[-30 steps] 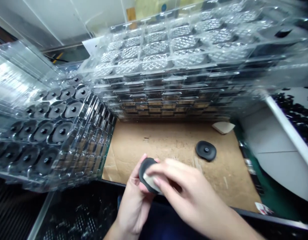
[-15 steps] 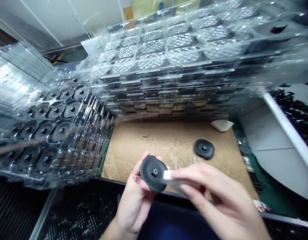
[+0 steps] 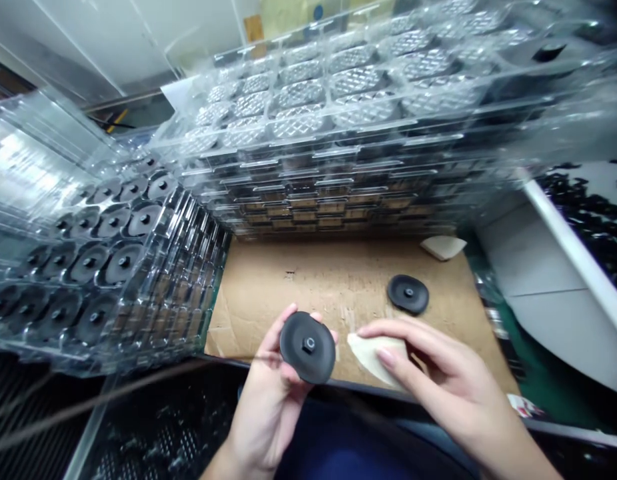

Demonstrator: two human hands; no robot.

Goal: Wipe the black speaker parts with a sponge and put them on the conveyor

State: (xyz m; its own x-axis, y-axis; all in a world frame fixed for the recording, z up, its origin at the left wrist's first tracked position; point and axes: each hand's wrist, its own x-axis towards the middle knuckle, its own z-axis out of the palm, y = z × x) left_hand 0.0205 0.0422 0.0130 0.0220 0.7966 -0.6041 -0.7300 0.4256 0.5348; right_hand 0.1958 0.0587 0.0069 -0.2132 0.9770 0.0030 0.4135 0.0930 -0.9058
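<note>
My left hand (image 3: 271, 400) holds a black rubber disc (image 3: 308, 347) upright by its edge, with its central stud facing me. My right hand (image 3: 441, 373) pinches a soft cream pad (image 3: 375, 359) between fingers and thumb, a short way to the right of the disc and apart from it. A second black disc (image 3: 408, 294) lies flat on the brown cardboard sheet (image 3: 288, 300), beyond my right hand. Another cream pad (image 3: 442, 247) rests at the sheet's far edge.
Stacked clear plastic trays surround the cardboard: those on the left (image 3: 113, 260) hold black discs, and those behind (image 3: 298, 100) hold silvery mesh-patterned discs. A black crate (image 3: 158, 427) sits low on the left. A green mat (image 3: 503, 353) and a white rail (image 3: 573, 247) lie right.
My right hand has drawn away to the right, taking the cream pad off the disc. My left hand has turned the disc to face me.
</note>
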